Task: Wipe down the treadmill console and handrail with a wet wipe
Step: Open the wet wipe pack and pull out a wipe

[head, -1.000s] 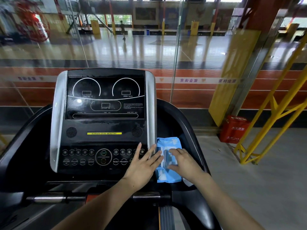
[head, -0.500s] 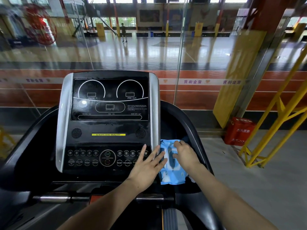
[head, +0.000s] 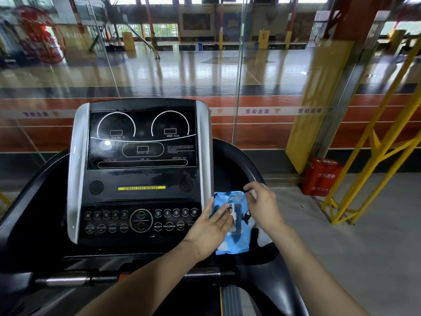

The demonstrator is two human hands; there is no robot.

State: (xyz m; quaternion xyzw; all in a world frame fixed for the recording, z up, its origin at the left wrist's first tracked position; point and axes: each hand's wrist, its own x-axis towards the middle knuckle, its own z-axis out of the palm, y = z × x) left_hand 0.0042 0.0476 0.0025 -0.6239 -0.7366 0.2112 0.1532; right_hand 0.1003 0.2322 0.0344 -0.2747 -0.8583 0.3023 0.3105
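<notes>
Head view, only cam. Blue wet-wipe pack [head: 234,238] lies in the side tray right of the treadmill console [head: 141,174], touching its silver edge. Left hand [head: 209,231] lies flat across the pack's left side and the console's lower right corner, fingers straight and spread, pressing it down. It sits about where it was 1 s ago, so still the anchor.

Right hand [head: 262,206] is what changed: 1 s ago it lay low on the pack over the flap; 0.5 s ago it had slid toward the pack's far edge; now it's raised off the far end, fingers curled, tips pinched together. What's in the pinch is too small to tell; could be the flap tab or a wipe corner. The dark opening w/ white flap [head: 234,213] now shows mid-pack, uncovered.

Meaning, as a guess: pack is being opened, first wipe about to come out or not yet. No wipe clearly visible. Console and front handrail [head: 68,280] not yet wiped; task is at the very start. Red box [head: 321,176] on floor at right, irrelevant.
</notes>
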